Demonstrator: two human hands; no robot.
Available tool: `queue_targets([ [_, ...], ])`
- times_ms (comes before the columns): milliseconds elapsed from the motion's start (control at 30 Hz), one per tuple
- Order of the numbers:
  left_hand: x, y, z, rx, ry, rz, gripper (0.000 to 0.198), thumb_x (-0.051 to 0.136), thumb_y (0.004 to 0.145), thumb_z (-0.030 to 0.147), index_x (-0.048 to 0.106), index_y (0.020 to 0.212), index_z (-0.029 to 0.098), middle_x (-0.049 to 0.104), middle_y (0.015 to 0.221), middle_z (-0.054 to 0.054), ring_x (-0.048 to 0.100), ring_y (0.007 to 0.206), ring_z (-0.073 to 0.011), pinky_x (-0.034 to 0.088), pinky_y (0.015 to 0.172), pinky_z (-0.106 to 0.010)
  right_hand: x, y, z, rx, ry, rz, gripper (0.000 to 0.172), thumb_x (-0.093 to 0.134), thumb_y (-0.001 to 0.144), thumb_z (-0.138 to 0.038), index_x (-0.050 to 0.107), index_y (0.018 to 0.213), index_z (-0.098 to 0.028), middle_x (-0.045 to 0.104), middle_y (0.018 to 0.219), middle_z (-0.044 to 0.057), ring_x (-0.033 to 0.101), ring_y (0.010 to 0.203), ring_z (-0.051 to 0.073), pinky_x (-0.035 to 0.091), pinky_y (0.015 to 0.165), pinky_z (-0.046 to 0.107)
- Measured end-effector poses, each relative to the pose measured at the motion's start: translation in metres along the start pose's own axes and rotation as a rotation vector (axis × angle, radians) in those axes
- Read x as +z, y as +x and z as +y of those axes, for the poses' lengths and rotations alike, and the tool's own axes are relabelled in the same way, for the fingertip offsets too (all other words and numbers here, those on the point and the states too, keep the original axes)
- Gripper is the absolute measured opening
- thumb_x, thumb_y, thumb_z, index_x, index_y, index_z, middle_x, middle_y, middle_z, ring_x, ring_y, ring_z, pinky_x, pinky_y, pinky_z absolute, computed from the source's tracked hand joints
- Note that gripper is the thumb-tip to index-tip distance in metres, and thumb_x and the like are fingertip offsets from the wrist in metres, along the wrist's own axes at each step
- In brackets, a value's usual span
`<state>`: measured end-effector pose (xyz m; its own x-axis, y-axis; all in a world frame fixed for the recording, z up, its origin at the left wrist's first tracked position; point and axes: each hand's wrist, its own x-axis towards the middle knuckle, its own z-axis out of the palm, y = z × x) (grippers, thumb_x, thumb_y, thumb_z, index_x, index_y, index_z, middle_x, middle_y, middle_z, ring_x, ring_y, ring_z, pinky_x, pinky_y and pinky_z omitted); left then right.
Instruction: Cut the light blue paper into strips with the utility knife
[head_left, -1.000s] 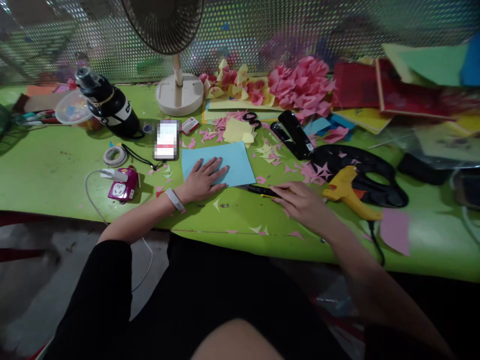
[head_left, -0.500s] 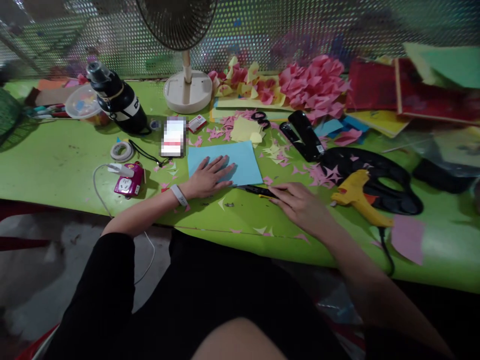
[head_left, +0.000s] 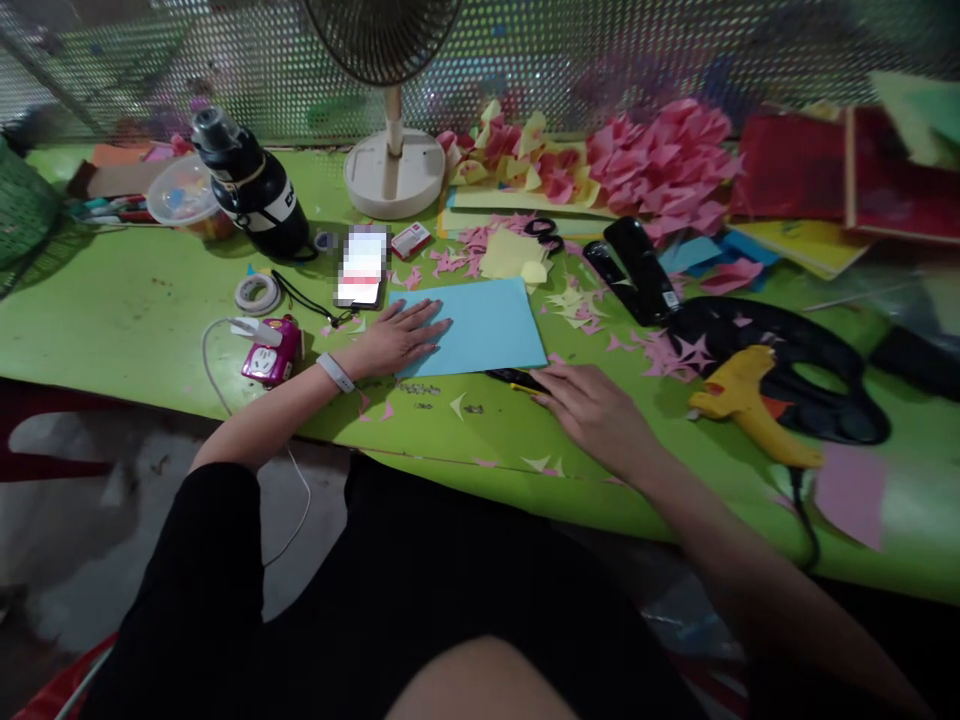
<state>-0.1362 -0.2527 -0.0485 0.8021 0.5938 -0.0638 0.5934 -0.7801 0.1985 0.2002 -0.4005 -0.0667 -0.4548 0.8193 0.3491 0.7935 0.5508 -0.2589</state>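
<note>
Left hand (head_left: 397,337), fingers spread, flat on blue paper (head_left: 491,325) on the tabletop (head_left: 150,300); right hand (head_left: 596,412), fingers pinching slim black-and-yellow tool (head_left: 517,379), likely a cutter, at paper's near edge: wants firm left-hand pressure, tool low and steady.

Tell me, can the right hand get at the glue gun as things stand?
Probably not yet: the right hand holds a black tool, though nothing covers the glue gun to its right.

A person's left hand (head_left: 397,340) lies palm down, fingers (head_left: 429,310) spread — the right hand (head_left: 589,408) is curled in a pinching grip, both forearms (head_left: 709,515) angled inward.
</note>
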Motion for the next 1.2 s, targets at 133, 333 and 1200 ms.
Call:
queue_targets([
  [133,0.001,0.0,-0.002,-0.003,-0.016,0.001,0.055,0.04,0.114,0.043,0.04,0.167,0.029,0.026,0.178,-0.004,0.021,0.167,-0.0233,0.01,0.137,-0.046,-0.003,-0.004,0.0,-0.043,0.027,0.024,0.043,0.052,0.106,-0.02,0.063,0.147,-0.021,0.074,0.116,0.015,0.07,0.104,0.032,0.063,0.09,0.053],
  [333,0.0,0.0,0.001,-0.016,0.002,-0.019,0.056,0.038,0.114,0.043,0.038,0.168,0.029,0.024,0.179,-0.004,0.02,0.167,-0.0226,0.01,0.137,-0.046,0.002,0.004,-0.008,-0.01,0.057,-0.022,0.043,0.051,0.106,-0.021,0.064,0.147,-0.023,0.074,0.119,0.015,0.068,0.11,0.034,0.06,0.098,0.058],
  [1200,0.017,0.002,-0.006,0.056,0.01,0.044,0.056,0.037,0.114,0.041,0.039,0.168,0.026,0.026,0.178,-0.006,0.025,0.166,-0.0247,0.014,0.136,-0.048,0.018,0.037,-0.034,-0.242,0.031,-0.042,0.041,0.05,0.103,-0.009,0.065,0.141,-0.009,0.074,0.114,0.018,0.068,0.101,0.031,0.06,0.087,0.047],
])
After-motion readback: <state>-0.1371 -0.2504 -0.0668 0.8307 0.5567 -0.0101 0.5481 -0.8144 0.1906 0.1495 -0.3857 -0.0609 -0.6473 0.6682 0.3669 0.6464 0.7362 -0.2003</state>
